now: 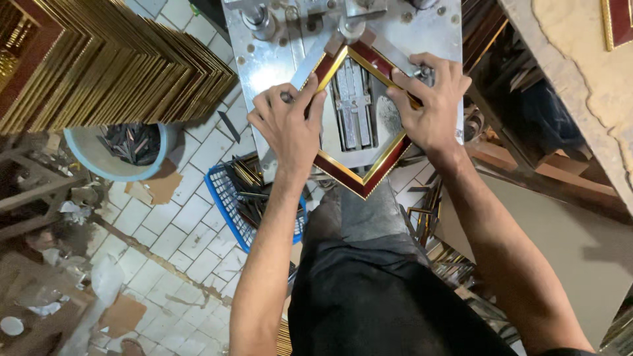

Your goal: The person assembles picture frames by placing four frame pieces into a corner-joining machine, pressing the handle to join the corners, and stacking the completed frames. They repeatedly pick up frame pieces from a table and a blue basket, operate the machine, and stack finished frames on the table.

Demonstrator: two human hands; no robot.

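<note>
Nearest the camera a dark-trousered lap [389,290] is seen, and from it two bare forearms are stretched upward to a metal machine table [264,66]; on that table a red and gold frame [361,177] is laid as a diamond, one corner pushed up under the clamp head [343,29] and the opposite corner hung over the table's near edge toward the lap.

At far left a tall stack of finished frames [99,66] is piled; below it a pale tub [119,155] of scraps is set on the tiled floor [191,217]; a blue basket [231,198] of offcuts is stood just beside the table's near left corner.

The left hand [290,128] is pressed down on the frame's upper left rail, fingers closed together over the moulding, thumb toward the middle; the right hand [432,105] is clamped likewise on the upper right rail, fingertips curled over its outer edge; whether anything else is pinched beneath cannot be told.

The two held rails are met at the top corner, which lies between and beyond both hands, straight ahead on the midline; neither hand is clearly nearer to it; the diagonal from clamped corner to hanging corner is run directly away from the body.
</note>
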